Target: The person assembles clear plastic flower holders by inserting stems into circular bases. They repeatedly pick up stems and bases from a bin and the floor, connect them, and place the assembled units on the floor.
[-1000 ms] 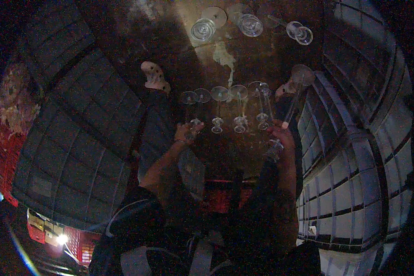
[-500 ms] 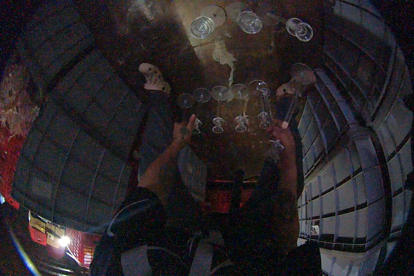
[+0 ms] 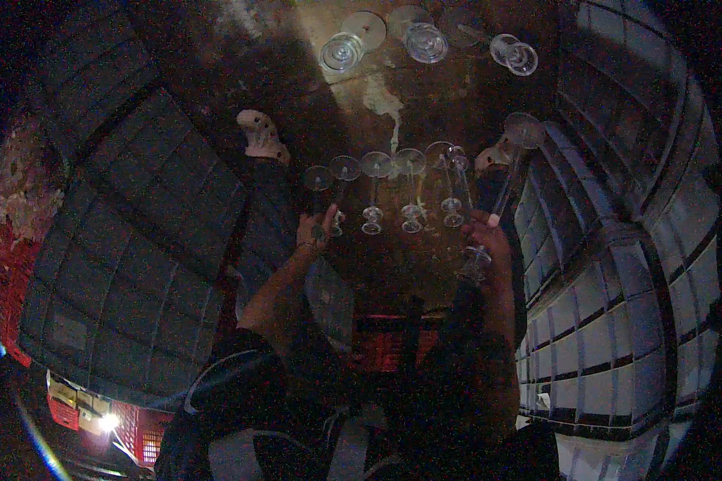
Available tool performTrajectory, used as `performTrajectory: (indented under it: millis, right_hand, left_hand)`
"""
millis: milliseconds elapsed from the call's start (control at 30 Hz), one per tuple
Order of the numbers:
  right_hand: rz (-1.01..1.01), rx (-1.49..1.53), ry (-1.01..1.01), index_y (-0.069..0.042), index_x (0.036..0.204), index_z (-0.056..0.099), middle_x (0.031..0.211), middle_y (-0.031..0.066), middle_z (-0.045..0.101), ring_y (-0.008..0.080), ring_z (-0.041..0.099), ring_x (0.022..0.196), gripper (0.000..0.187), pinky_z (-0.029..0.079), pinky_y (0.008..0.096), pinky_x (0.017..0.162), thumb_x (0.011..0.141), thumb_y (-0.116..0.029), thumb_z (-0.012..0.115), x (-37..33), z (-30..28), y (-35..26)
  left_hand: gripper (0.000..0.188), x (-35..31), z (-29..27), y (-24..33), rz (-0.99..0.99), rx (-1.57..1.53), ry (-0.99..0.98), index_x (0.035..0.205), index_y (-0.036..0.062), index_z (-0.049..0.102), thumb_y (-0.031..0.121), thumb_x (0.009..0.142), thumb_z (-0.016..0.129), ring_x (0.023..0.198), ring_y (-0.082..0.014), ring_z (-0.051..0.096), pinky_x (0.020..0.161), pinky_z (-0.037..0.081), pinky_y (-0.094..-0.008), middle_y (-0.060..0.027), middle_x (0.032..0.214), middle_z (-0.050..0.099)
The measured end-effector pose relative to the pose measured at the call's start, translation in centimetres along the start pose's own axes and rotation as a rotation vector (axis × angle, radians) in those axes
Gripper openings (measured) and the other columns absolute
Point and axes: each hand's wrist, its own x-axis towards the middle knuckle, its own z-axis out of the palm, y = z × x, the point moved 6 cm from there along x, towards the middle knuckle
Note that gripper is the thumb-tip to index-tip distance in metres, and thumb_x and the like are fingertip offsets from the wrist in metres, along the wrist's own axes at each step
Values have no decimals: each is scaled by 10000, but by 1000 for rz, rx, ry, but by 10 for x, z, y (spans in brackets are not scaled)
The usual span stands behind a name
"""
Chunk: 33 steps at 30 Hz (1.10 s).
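Note:
Between my feet several clear stemmed glass pieces stand in a row, each with a wide round disc point(image 3: 377, 165) and a slim stem ending in a small knobbed part point(image 3: 411, 218). My left hand point(image 3: 317, 228) is at the row's left end, fingers bent around the lower part of the leftmost piece point(image 3: 318, 178); the dim light blurs the grip. My right hand point(image 3: 489, 238) is closed around the stem of another glass piece point(image 3: 524, 130), held tilted at the right end. Its disc points away from me, and clear glass point(image 3: 473, 260) shows below the hand.
Farther off on the brown, stained surface stand three more glass pieces point(image 3: 425, 42). Dark gridded panels point(image 3: 136, 264) rise on my left, lighter gridded ones point(image 3: 602, 345) on my right. My light perforated shoes point(image 3: 262, 138) flank the row. Red crates point(image 3: 148, 433) and a bright lamp point(image 3: 107, 422) are at lower left.
The whole view has shifted slightly, moving the glass row a little left in the picture. My right hand and its glass piece have moved slightly nearer to me. My left hand stays put.

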Motion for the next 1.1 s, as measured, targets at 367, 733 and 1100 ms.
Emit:
performTrajectory:
  millis: [367,733,1100]
  right_hand:
    - [-62,-16,-28,-58,1310,497,1012,52,636,158,609,868,531,511,301,724,815,-170,654,3,1,-3]
    - [-80,-23,-28,-72,1304,505,1027,50,635,170,608,897,504,510,314,750,831,-165,653,8,2,8]
    - [-170,-819,-67,-57,1298,505,1072,68,635,186,617,930,460,521,341,783,883,-197,647,38,40,84]
  left_hand:
    - [595,-11,1,-10,-66,-81,21,1380,69,404,457,947,530,1085,-405,574,972,414,-501,-214,1130,638]
    - [619,-12,-19,-35,-224,-241,156,1305,17,514,512,935,544,1127,-423,543,994,416,-493,-241,1160,618]
    - [563,-14,-179,161,8,-929,84,1263,-22,549,445,950,566,1122,-361,585,972,464,-414,-233,1226,596]
